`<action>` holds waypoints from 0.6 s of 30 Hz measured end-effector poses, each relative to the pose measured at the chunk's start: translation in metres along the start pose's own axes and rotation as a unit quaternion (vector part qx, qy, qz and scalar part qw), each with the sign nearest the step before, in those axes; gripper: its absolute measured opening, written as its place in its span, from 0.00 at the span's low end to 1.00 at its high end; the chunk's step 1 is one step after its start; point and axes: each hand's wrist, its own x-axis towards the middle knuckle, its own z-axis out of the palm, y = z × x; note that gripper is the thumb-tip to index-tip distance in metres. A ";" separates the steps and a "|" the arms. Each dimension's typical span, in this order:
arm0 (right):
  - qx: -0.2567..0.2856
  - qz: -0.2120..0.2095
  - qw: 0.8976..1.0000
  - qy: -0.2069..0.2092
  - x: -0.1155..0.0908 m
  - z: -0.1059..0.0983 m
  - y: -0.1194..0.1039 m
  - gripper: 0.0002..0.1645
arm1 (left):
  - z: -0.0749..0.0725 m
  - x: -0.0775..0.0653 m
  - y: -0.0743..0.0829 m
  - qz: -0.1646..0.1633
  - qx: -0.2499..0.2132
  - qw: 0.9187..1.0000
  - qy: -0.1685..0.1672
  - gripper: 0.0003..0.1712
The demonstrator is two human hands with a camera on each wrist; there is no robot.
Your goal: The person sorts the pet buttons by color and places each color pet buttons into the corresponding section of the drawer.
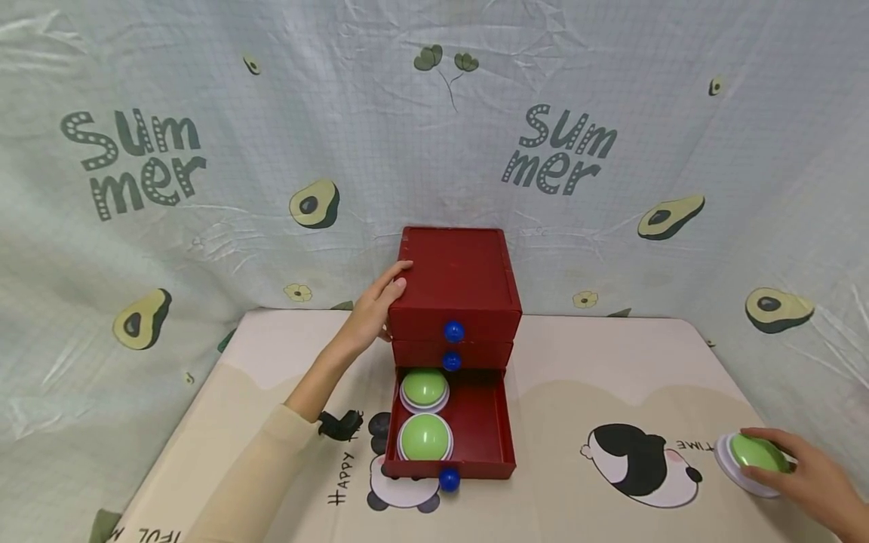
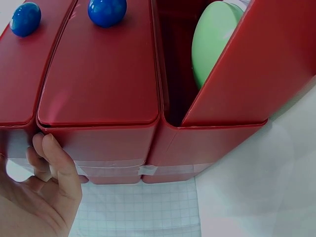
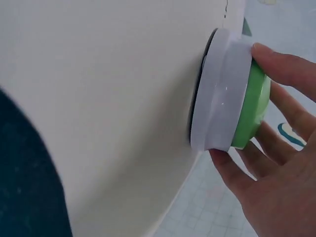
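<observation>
At the table's right edge my right hand [image 1: 808, 471] grips a round push button [image 1: 753, 456] with a green dome and white base. In the right wrist view, thumb and fingers are spread around the rim of that push button [image 3: 224, 94], its dome facing the palm. My left hand [image 1: 370, 313] rests against the left side of a red drawer cabinet [image 1: 455, 271], fingers at its upper edge. Its bottom drawer [image 1: 478, 430] is pulled out. Two similar push buttons, a rear one [image 1: 425, 388] and a front one [image 1: 425, 437], lie along that drawer's left side.
Blue round knobs front the cabinet, with the lowest knob [image 1: 449, 480] on the pulled-out drawer. The two upper drawers are closed. A printed cloth [image 1: 380, 136] hangs behind the pale table [image 1: 550, 483], which bears panda prints.
</observation>
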 end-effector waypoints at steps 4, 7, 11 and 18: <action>-0.013 -0.007 1.000 0.010 0.000 0.001 0.003 0.45 | 0.001 0.001 -0.001 -0.002 0.000 1.000 -0.001 0.28; -0.016 0.016 0.999 -0.024 0.000 0.001 0.004 0.49 | 0.001 0.001 -0.001 -0.002 0.000 1.000 -0.002 0.28; -0.020 0.028 0.998 -0.044 -0.001 -0.001 0.003 0.51 | 0.001 0.002 -0.001 -0.005 -0.003 1.000 -0.004 0.29; -0.034 0.000 0.999 0.000 0.003 -0.004 -0.011 0.48 | -0.002 0.000 0.000 -0.010 0.000 1.000 -0.001 0.28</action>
